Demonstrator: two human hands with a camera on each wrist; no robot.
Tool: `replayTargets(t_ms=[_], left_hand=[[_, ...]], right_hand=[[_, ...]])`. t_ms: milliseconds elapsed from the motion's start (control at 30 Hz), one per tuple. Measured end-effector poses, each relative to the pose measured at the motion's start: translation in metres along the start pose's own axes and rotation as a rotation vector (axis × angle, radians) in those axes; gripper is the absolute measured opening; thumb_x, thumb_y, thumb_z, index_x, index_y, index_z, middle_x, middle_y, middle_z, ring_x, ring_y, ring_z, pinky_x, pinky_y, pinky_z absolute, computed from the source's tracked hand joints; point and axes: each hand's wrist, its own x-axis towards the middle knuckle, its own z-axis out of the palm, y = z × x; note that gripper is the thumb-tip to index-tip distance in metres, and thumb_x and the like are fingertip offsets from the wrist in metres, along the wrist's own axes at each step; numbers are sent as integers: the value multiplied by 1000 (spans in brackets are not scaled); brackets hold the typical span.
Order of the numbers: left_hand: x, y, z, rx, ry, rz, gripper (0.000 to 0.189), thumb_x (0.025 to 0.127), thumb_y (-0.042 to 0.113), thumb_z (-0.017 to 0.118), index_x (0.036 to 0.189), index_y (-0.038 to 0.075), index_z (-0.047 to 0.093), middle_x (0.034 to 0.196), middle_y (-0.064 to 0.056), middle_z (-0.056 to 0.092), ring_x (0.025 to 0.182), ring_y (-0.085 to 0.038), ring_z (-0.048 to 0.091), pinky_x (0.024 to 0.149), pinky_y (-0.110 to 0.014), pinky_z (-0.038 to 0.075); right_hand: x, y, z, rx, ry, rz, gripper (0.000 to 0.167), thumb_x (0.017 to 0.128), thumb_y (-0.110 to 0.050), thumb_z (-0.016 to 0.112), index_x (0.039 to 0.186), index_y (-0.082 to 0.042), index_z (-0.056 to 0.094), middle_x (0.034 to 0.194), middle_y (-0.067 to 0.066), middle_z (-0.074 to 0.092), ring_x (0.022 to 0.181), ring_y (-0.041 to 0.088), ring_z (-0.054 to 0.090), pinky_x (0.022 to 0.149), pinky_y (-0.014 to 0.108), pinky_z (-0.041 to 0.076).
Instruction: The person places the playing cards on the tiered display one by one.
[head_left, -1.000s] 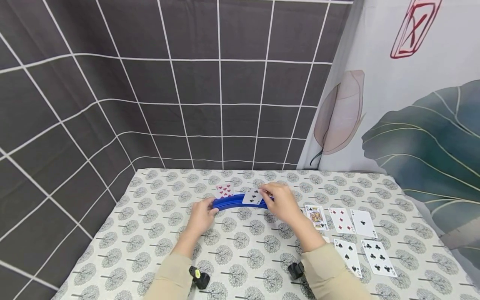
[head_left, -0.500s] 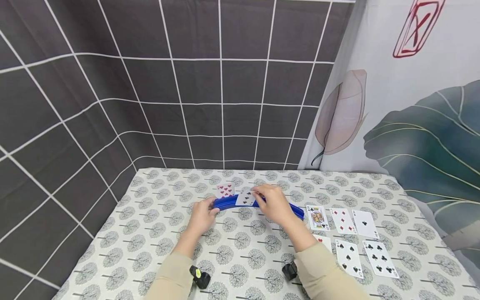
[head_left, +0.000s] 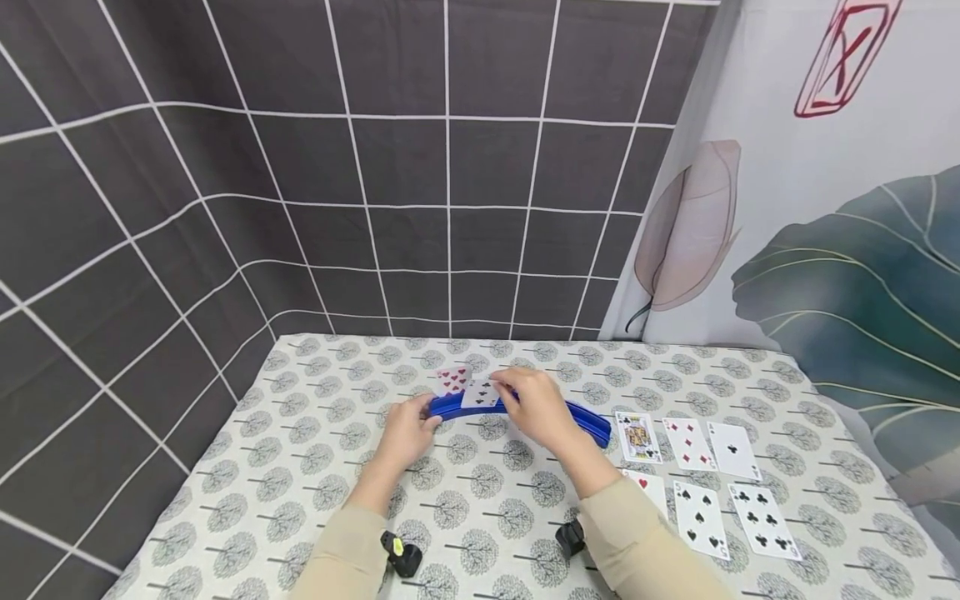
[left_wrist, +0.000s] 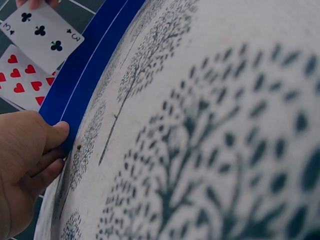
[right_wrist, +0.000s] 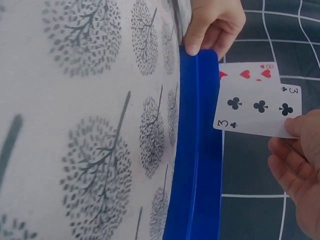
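Observation:
A curved blue playing card holder [head_left: 592, 423] lies across the table. My left hand [head_left: 405, 431] grips its left end, with the thumb [left_wrist: 60, 132] on the front face. Near that end an eight of hearts [head_left: 452, 379] stands upright in the holder. My right hand [head_left: 536, 406] pinches a three of clubs [right_wrist: 257, 111] by its upper right corner, between thumb and finger. In the right wrist view this card overlaps the eight of hearts, and its lower edge is at the holder. I cannot tell whether it sits in a groove.
Face-up cards lie on the right of the tree-patterned tablecloth [head_left: 465, 533]: a king of clubs [head_left: 638, 437], a five of diamonds [head_left: 688, 443], an ace of clubs [head_left: 733, 451], a five of spades [head_left: 701, 520], a six of clubs [head_left: 763, 521] and a heart card [head_left: 647, 490], partly hidden by my right arm.
My right hand has moved left along the holder with the three of clubs, bringing it against the eight of hearts. The holder's right end has come into view. My left hand stays put.

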Motion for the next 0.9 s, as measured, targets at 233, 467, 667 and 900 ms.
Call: replayTargets(t_ms=[233,467,667,900], left_hand=[[1,-1,1,14,1,9,35,90,2,73,124,-1,67,105,-17,74,100,-32,72,97,-44,58],[2,-1,1,5,1,8,36,90,3,73,125,-1,67,106,-17,74,99,-31,72,97,-45,58],[2,1,0,-21,-9,-14,38,90,3,72,127,-2,65,106,-17,73,99,-31,71,97,-44,58],[2,-2,2,-10,-3,-14,36,90,4,73,126,0,67,105,-15,74,99,-29,72,97,-43,58]], right_hand=[[7,-2,10,-19,-11,-13,14,93,-4,72,106,-5,76,100,8,76,84,22,71,76,34,63],[9,-3,18,-14,-17,-14,14,92,-4,72,105,-6,77,97,7,76,79,19,71,71,30,63],[11,-4,22,-20,-21,-13,14,92,-4,73,105,-6,77,98,8,76,84,22,73,75,32,63],[12,-5,28,-51,-12,-19,14,92,-5,73,105,-7,78,98,6,76,86,22,73,77,34,64]])
